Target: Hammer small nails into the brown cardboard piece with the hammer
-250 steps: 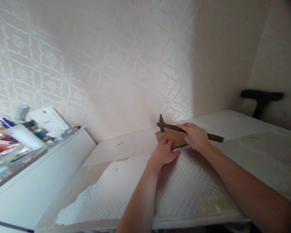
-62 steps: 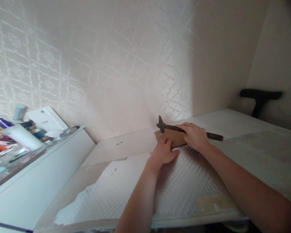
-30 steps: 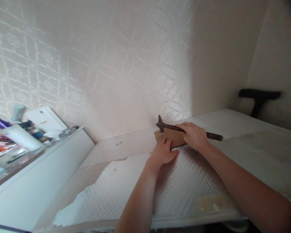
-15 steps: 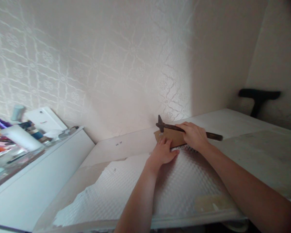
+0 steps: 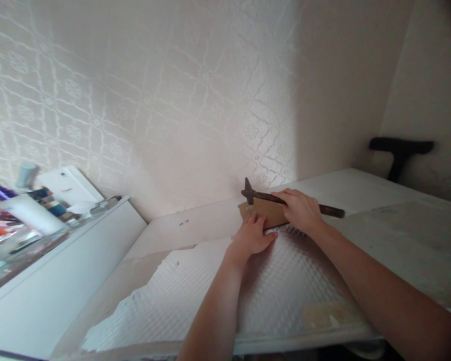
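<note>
My right hand is wrapped around the dark handle of a hammer. The hammer's head hangs over the left end of a flat brown board, close to some small shiny bits there. Whether the head touches them I cannot tell. My left hand lies on the board's near left part, its fingertips by those bits and its thumb stretched out to the right. Under the board and my left hand spreads a sheet of silvery, quilted-looking wrap with a ragged left edge.
A few small metal pieces lie on the white tabletop near the patterned wall. To the left, a white cabinet carries bottles, tubes and a white box. A black T-shaped object stands at the far right.
Almost nothing differs. The hammer and both hands keep the same position over the board, with only a very slight shift of the view.
</note>
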`<state>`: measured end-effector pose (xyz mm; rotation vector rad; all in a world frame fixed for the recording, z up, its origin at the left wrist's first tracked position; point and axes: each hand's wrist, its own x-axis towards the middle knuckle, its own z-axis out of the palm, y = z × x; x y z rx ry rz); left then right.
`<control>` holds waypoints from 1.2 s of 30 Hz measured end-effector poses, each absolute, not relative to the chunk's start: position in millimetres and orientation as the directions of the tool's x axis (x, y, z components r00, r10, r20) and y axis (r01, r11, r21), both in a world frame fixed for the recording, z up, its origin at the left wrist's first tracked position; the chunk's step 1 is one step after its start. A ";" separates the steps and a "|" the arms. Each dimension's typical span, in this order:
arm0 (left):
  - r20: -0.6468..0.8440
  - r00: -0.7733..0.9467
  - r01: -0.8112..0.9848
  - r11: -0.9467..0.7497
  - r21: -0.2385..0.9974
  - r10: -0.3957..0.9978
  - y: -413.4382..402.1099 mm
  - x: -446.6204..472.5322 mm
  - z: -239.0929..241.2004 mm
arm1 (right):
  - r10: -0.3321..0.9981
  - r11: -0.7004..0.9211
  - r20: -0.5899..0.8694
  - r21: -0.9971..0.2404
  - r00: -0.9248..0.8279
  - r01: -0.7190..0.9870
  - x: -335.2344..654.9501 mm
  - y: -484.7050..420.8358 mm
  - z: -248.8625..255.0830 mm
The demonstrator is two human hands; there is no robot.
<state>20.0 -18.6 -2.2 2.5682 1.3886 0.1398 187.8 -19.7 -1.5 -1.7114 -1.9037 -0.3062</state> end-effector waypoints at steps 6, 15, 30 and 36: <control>-0.012 0.556 0.809 -0.538 0.238 0.831 -18.5 19.9 -2.9 | 0.847 0.148 0.531 -0.185 -0.028 0.972 188.5 -19.2 -1.7; -0.030 0.549 0.816 -0.528 0.236 0.835 -18.2 20.1 -2.3 | 0.846 0.148 0.533 -0.195 -0.022 0.970 188.2 -19.7 -1.6; -0.025 0.545 0.817 -0.523 0.242 0.838 -18.6 20.2 -2.5 | 0.859 0.139 0.511 -0.191 -0.023 0.972 186.9 -21.6 1.1; -0.014 0.554 0.810 -0.536 0.238 0.832 -17.8 20.0 -3.8 | 0.856 0.152 0.516 -0.195 -0.031 0.969 187.1 -20.6 -0.2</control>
